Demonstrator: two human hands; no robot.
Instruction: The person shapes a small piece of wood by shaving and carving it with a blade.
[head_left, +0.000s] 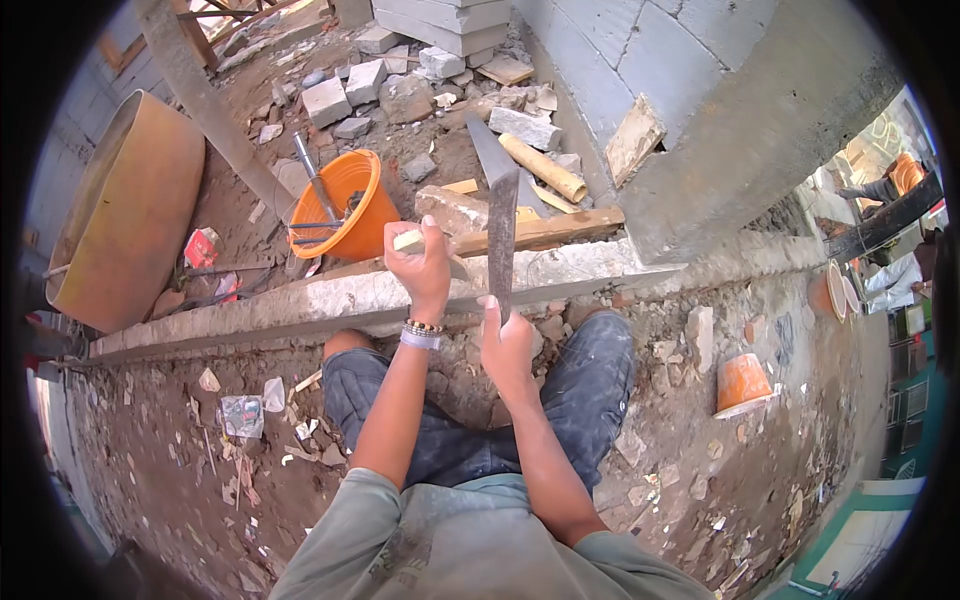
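My right hand (507, 350) is closed round the handle end of a machete (502, 215). Its long blade points up and away from me, with dark marks low down and brighter metal near the tip. To its left, my left hand (418, 262) is a fist gripping a short pale stick (408, 240), whose cut end shows above the fingers. I cannot make out whether it is wood or bamboo. Both hands are over a low concrete ledge (370, 292), close to my knees. A wooden plank (560, 230) lies behind the blade.
Beyond the ledge stands an orange bucket (368, 215) with metal tools in it. Broken blocks (327, 102) and a bamboo piece (545, 168) lie farther back. A concrete column (720, 180) rises at right, near an overturned orange bucket (742, 384). A large curved drum (135, 210) stands left.
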